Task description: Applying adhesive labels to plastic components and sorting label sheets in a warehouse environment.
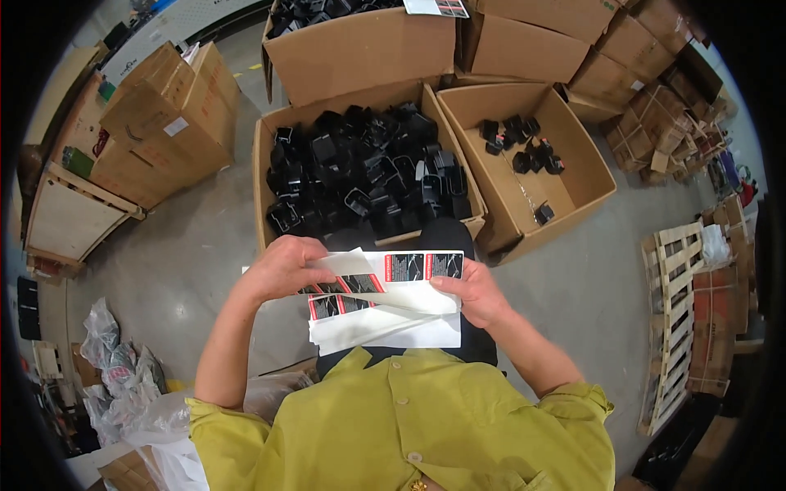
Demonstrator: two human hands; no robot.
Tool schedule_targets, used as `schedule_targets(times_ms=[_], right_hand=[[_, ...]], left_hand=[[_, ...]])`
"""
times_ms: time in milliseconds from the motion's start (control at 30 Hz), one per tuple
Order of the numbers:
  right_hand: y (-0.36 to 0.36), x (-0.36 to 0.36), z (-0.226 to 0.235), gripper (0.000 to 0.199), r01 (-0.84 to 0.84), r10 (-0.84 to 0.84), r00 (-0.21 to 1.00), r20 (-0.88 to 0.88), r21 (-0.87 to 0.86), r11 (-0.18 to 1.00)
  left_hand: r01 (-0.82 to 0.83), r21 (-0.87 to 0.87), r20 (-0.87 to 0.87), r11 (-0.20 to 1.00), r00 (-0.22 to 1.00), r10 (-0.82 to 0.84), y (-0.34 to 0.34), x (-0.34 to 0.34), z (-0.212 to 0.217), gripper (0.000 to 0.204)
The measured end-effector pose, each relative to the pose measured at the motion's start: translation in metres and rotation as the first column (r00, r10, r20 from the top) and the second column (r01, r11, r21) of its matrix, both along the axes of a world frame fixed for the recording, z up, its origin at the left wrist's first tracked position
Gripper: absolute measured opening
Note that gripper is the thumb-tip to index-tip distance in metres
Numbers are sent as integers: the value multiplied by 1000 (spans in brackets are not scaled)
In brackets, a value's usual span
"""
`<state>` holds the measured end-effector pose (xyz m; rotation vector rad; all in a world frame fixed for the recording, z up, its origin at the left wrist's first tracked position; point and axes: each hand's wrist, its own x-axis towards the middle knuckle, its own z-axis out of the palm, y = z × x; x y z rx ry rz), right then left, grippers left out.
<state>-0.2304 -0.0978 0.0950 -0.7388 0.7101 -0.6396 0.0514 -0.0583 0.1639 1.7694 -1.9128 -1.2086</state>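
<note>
Over my lap I hold several white label sheets (409, 296) printed with black and red stickers. My left hand (288, 268) pinches the left part of the top sheet, where a strip folds over and shows its stickers. The right edge of the sheets is gripped by my right hand (477, 295), its thumb lying on top beside a sticker. More sheets lie beneath, slightly fanned out. Just beyond my hands stands an open cardboard box (260, 176) heaped with black plastic parts (360, 168).
Right of it, another open carton (565, 184) holds several black pieces (524, 143). A fuller carton (360, 61) stands behind, with a printed sheet (436, 7) on top. Wooden pallets (673, 319) lean at the right. Clear plastic bags (123, 368) lie at the left, below stacked boxes (164, 123).
</note>
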Motion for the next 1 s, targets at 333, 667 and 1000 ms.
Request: schedule_targets(times_ms=[333, 667, 1000], right_hand=[[15, -48, -16, 26, -244, 176, 748, -640, -18, 970], [39, -34, 52, 25, -582, 185, 790, -584, -620, 526], [3, -55, -16, 25, -431, -249, 551, -796, -527, 733]], left_hand=[[310, -53, 135, 949, 944, -301, 56, -17, 36, 12], [467, -184, 237, 865, 875, -422, 73, -106, -14, 11], [370, -266, 115, 890, 929, -351, 62, -98, -50, 12]])
